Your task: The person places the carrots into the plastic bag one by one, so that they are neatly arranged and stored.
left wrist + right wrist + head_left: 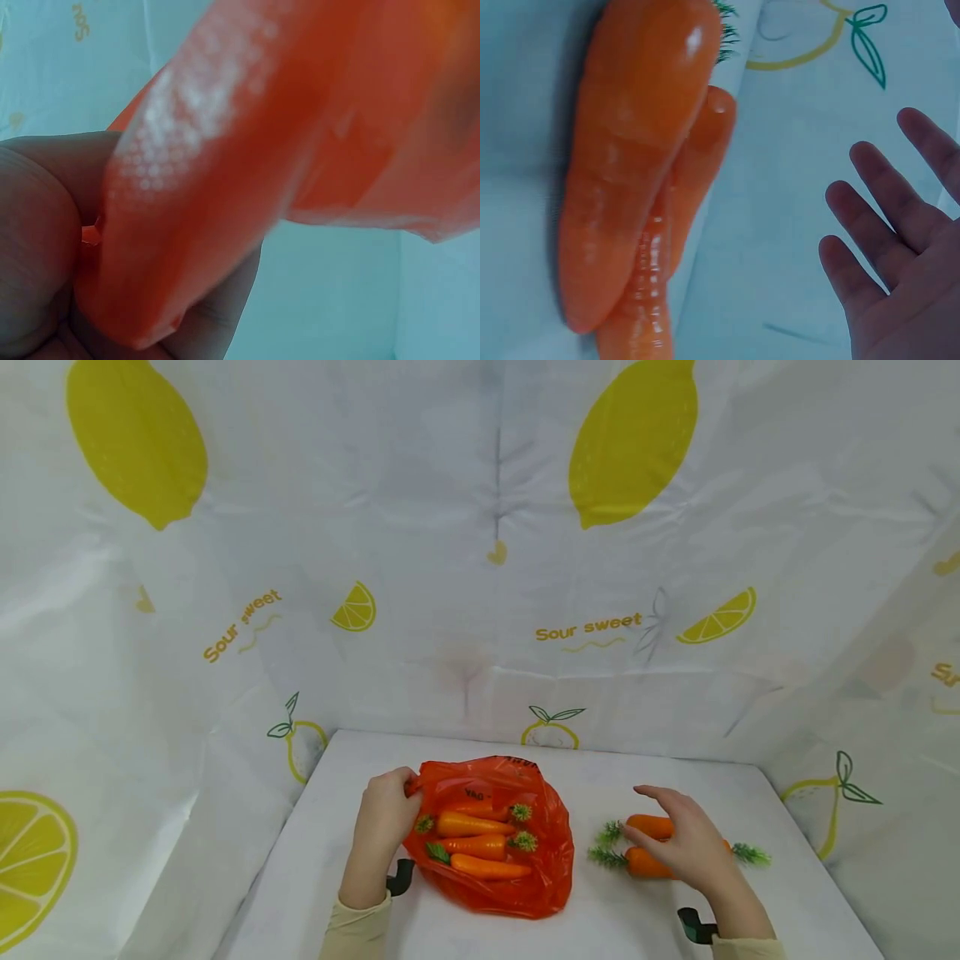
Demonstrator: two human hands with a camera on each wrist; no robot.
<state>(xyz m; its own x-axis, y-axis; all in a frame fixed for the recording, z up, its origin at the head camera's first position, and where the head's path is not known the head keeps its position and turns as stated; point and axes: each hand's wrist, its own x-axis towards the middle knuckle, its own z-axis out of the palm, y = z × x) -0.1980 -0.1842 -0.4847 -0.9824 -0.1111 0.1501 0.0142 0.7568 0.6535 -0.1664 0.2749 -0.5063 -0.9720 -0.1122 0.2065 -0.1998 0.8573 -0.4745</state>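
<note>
My left hand pinches the left edge of a red plastic bag; the left wrist view shows the bag film held between thumb and fingers. Several toy carrots with short green tops lie in the bag, one above another. Over at the right, my right hand hovers above a group of three carrots with leafy tops, partly hiding them. The right wrist view shows its spread fingers, holding nothing and apart from the nearest carrot.
A white table carries everything. White sheeting printed with lemons and lettering stands behind the table and along both sides. Dark wrist straps show beside the sleeves.
</note>
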